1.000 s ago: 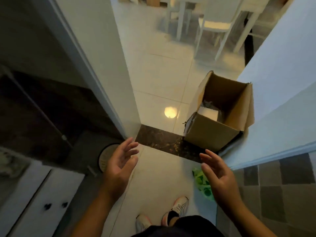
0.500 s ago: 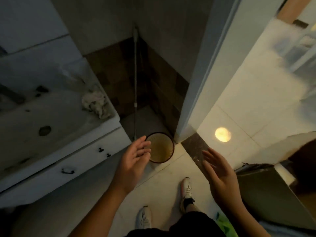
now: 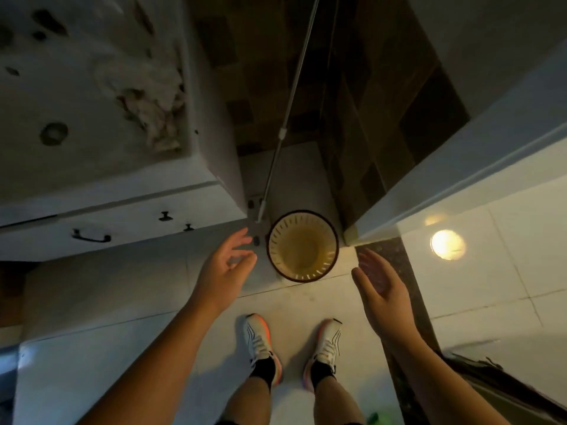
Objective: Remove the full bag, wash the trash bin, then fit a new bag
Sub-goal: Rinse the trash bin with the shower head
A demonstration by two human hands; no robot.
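A round slotted trash bin [image 3: 303, 246] with a dark rim stands on the floor in the corner between the cabinet and the door frame. It has no bag in it and its yellowish bottom shows. My left hand [image 3: 225, 265] hovers just left of the bin, fingers relaxed and spread, holding nothing. My right hand [image 3: 380, 280] hovers to the bin's right, palm turned inward, fingers straight, empty too. Neither hand touches the bin.
A white vanity cabinet [image 3: 122, 222] with dark handles and a sink top fills the left. A metal mop pole [image 3: 283, 130] leans in the corner behind the bin. A white door frame [image 3: 445, 185] stands right. My two shoes [image 3: 260, 342] point at the bin. A green scrap [image 3: 376, 418] lies at the bottom edge.
My view has swung from the doorway and cardboard box down to the bin. Both hands have moved closer to the bin, one on each side.
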